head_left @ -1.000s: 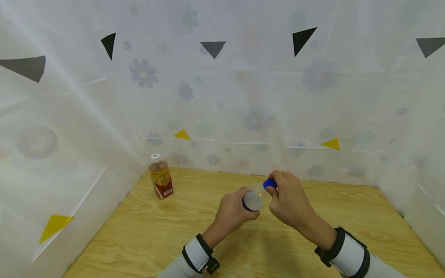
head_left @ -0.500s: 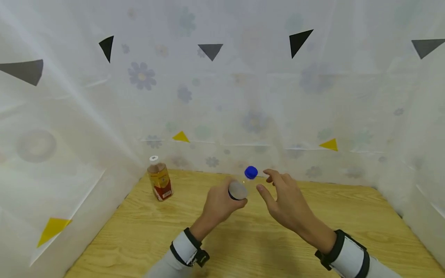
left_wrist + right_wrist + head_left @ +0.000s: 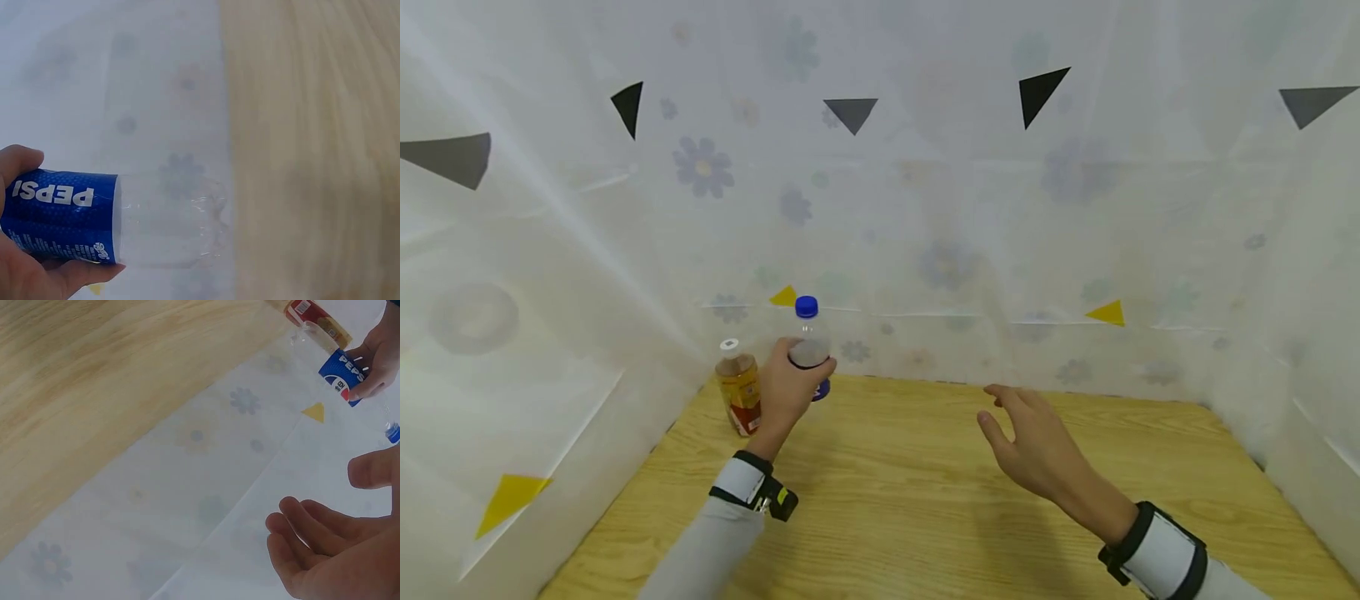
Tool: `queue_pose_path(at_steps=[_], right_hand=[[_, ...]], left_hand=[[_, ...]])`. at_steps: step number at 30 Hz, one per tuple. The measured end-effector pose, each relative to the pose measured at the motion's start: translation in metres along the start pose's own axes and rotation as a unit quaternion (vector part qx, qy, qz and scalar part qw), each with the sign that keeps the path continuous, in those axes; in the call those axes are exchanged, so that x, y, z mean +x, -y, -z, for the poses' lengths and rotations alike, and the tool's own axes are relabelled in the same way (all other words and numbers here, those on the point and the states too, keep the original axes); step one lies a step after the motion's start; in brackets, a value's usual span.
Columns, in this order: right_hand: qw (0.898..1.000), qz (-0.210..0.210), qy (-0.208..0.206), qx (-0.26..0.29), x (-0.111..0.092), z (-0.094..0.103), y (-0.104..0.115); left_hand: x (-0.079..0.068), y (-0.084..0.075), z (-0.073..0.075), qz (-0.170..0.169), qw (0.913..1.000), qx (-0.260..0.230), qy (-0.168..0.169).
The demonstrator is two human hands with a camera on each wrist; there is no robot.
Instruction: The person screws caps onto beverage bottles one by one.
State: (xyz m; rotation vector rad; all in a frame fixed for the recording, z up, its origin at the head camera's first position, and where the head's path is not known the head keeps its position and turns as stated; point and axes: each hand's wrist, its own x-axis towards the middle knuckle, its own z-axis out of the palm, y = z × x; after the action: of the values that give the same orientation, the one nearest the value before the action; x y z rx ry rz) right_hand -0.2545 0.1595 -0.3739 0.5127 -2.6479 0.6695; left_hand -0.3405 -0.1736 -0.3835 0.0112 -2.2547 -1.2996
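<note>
My left hand [image 3: 786, 387] grips a clear plastic Pepsi bottle [image 3: 59, 212] around its blue label. A blue cap [image 3: 807, 307] sits on the bottle's neck, and the clear lower part looks empty in the left wrist view. The bottle is upright, near the back edge of the table, just right of an amber drink bottle [image 3: 741, 387] with a white cap and a yellow and red label. My left hand partly covers that amber bottle in the head view. Over the right half of the table, my right hand [image 3: 1037, 446] hangs with loosely bent fingers and holds nothing.
The wooden table [image 3: 895, 500] has pale flowered sheeting [image 3: 925, 208] behind it and at both sides. Black, grey and yellow triangles are stuck on the sheeting. The amber bottle stands near the table's back left corner.
My right hand has let go of the blue cap and drawn slightly away to the right. My left hand has carried the Pepsi bottle left and away from me, beside the amber bottle.
</note>
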Motion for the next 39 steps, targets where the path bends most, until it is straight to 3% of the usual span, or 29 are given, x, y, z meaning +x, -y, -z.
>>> queue_pose_path(at_steps=[4,7,18,28,39], right_hand=[[1.000,-0.019,0.024,-0.005,-0.002,-0.004,-0.006],[0.999,-0.025,0.031,-0.008,-0.003,-0.008,-0.010],[0.999,-0.027,0.045,-0.008,-0.008,-0.015,-0.017],[0.996,-0.044,0.081,-0.008,-0.013,-0.023,-0.019],[0.992,-0.067,0.111,0.005,-0.018,-0.030,-0.021]], left_hand=[[0.003,0.024,0.004,0.026,0.9987,0.020,-0.038],[0.003,0.036,0.006,0.039,0.9976,0.031,-0.048],[-0.004,0.060,0.005,0.059,0.9956,0.040,-0.060],[-0.006,0.065,0.001,0.050,0.9964,0.022,-0.065],[-0.005,0.067,0.005,0.031,0.9956,0.036,-0.080]])
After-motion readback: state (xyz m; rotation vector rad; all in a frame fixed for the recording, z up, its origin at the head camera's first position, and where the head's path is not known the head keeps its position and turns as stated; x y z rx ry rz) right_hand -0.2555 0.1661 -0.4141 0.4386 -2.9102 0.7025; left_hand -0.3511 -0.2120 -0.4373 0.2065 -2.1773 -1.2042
